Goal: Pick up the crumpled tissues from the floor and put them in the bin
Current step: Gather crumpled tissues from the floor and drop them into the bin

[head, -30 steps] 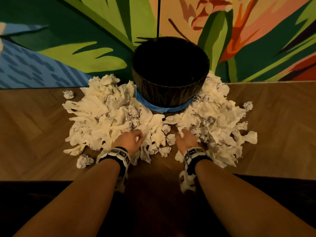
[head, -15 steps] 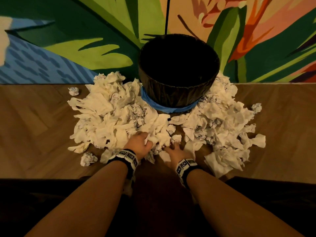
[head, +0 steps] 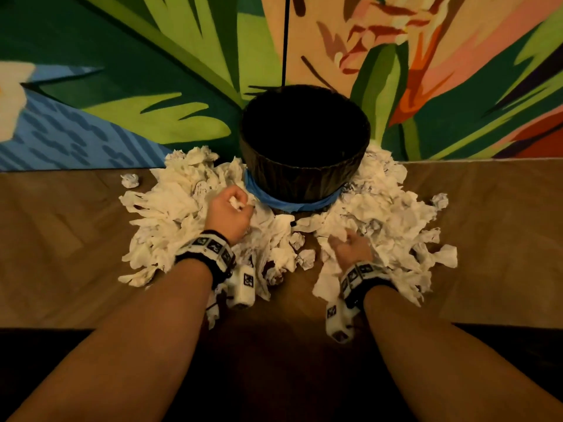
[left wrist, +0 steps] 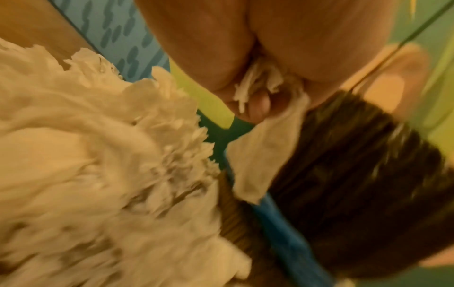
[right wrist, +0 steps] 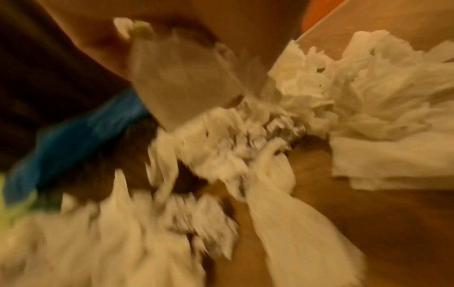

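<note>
A round bin [head: 304, 175] with a black liner and a blue band stands against the wall. White crumpled tissues are heaped on the floor to its left [head: 170, 208] and right [head: 393, 214]. My left hand [head: 240, 206] is lifted over the left heap, just left of the bin, fingers curled round a tissue [head: 234, 203]. In the left wrist view that tissue [left wrist: 260, 155] hangs from the fist beside the bin wall [left wrist: 356, 174]. My right hand [head: 347, 242] lies low on the right heap's near edge, and the blurred right wrist view shows a tissue [right wrist: 181, 83] hanging from its fingers.
A painted leaf mural [head: 152, 71] covers the wall right behind the bin. Single tissue balls lie apart at the far left [head: 130, 180] and far right [head: 440, 201]. Bare wooden floor [head: 61, 239] spreads to both sides, and a dark strip runs along the near edge.
My left hand has risen from the heap's near edge towards the bin with a tissue in it. The right hand has moved forward and to the right into the right heap.
</note>
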